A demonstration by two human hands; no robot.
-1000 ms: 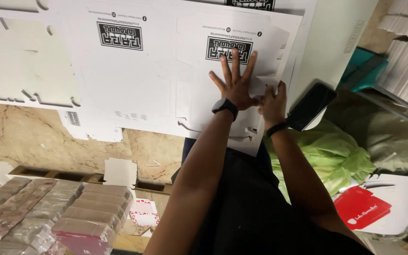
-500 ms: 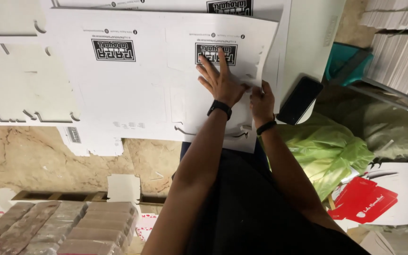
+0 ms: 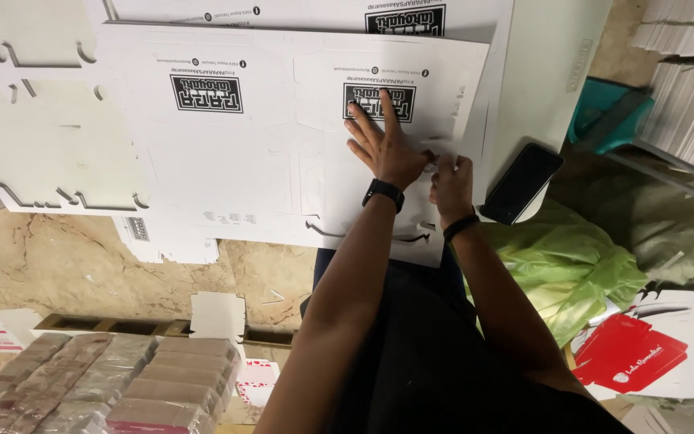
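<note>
A large white die-cut cardboard sheet [image 3: 251,161] with black printed marks lies on top of a stack of similar sheets. My left hand [image 3: 387,145], with a black watch at the wrist, rests flat on the sheet with its fingers spread. My right hand [image 3: 451,181], wearing a black band, is curled just right of my left thumb. Its fingertips pinch a small cut part of the sheet near the right edge.
A black phone [image 3: 521,182] lies on the white board just right of my right hand. A green plastic bag [image 3: 564,273] and a red flat carton [image 3: 624,362] are at lower right. Wrapped packs [image 3: 114,386] sit at lower left. Stacked white sheets [image 3: 692,96] stand at the upper right.
My right hand has drawn in toward my left thumb and closed on the sheet. My left hand has stayed pressed flat, and the view has shifted slightly.
</note>
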